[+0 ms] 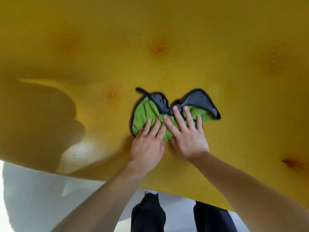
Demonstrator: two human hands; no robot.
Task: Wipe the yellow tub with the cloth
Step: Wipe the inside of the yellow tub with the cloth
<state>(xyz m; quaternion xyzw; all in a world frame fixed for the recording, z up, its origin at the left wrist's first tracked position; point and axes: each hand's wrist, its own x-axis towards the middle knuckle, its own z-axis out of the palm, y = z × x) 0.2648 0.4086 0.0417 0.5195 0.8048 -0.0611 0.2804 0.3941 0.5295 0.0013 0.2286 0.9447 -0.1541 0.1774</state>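
Dark fabric, the trouser legs (148, 213), is seen at the bottom edge, with pale grey floor (33, 190) to the left of them. 2 bare forearms are extended upward onto the yellow tub (167, 22), whose textured surface fills nearly the whole view. Its near edge is seen just above the trousers.

Left hand (147, 144): laid flat, fingers straight and close together, fingertips pressed on the near left part of the cloth (143, 114).

Right hand (187, 138): laid flat beside it, fingers straight and spread wide, pressed on the middle of the cloth. Whether the 2 thumbs touch cannot be told.

Cloth: green on 1 face, grey on the other, dark edging. It is bunched against the tub surface near the centre, and 2 far corners are folded over so that grey is shown. A small dark loop (140, 90) is noted at its far left corner.

Beyond: an orange speckled patch (111, 95) is noted just left of the cloth, and a 2nd speckled patch (158, 48) farther up. A brown mark (291, 163) is seen at the right. A broad shadow (41, 118) is cast over the left side, with a pale glare spot (80, 151) below it.
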